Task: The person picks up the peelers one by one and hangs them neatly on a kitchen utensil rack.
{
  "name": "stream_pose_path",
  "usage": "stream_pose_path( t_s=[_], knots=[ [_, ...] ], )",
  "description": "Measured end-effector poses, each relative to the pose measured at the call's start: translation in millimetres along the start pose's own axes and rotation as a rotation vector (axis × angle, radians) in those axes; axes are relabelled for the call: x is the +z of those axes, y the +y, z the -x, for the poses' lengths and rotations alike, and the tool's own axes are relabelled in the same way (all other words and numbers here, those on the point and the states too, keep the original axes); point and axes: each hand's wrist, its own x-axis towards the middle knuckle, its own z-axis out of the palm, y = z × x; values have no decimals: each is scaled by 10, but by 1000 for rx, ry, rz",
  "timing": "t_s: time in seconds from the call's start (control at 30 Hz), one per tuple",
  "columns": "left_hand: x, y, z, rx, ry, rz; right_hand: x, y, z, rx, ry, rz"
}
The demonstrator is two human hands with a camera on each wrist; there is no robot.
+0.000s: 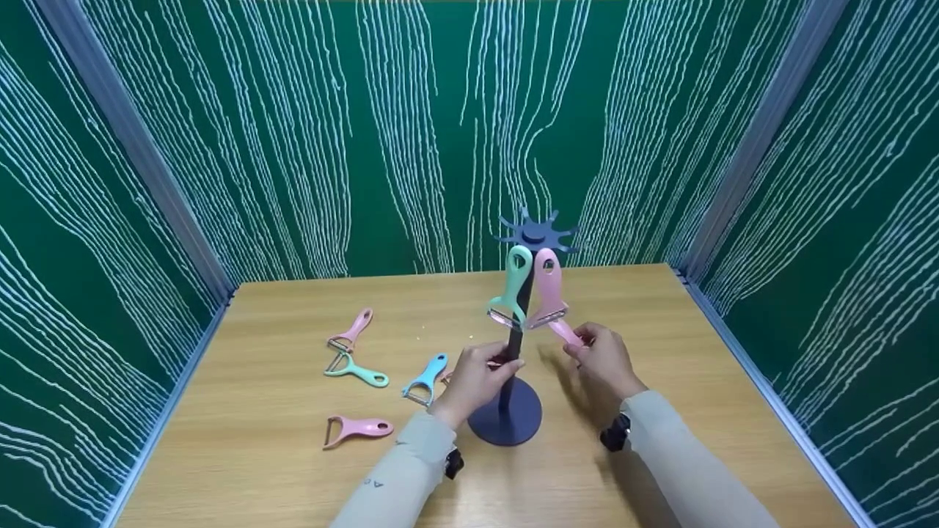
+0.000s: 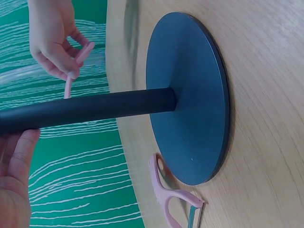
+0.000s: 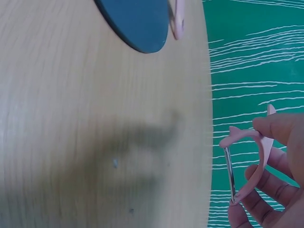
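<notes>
A dark peeler stand with a round base (image 1: 506,425) and a spoked top (image 1: 534,233) stands on the table. My left hand (image 1: 477,378) grips its pole (image 2: 104,107) partway up, thumb on one side. From the top hang a green peeler (image 1: 515,284) and a pink peeler (image 1: 548,293), blades down. Just right of the pole, my right hand (image 1: 607,361) holds another pink peeler (image 3: 261,161) in its fingers, raised off the table; its Y-shaped head and metal blade show in the right wrist view.
Left of the stand lie a pink peeler (image 1: 357,328), a green peeler (image 1: 364,373), a blue peeler (image 1: 427,375) and another pink peeler (image 1: 359,427). A further pink peeler (image 2: 164,194) lies by the base, mostly behind my left hand. Green walls (image 1: 396,147) enclose the table.
</notes>
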Motion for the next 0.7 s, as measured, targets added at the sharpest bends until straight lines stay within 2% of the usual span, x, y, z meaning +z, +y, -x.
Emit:
stream_pose_path(
  t_s=[0.23,0.57,0.7],
  knots=[
    [-13,18,5,-18,-13,0,-66,-79,78,-25,23,-20],
    [-17,23,18,-54,-24,16,-116,-139,138,-152,94,-44],
    [-20,20,14,-58,-23,22,-123,-187,151,-194,147,-19]
  ],
)
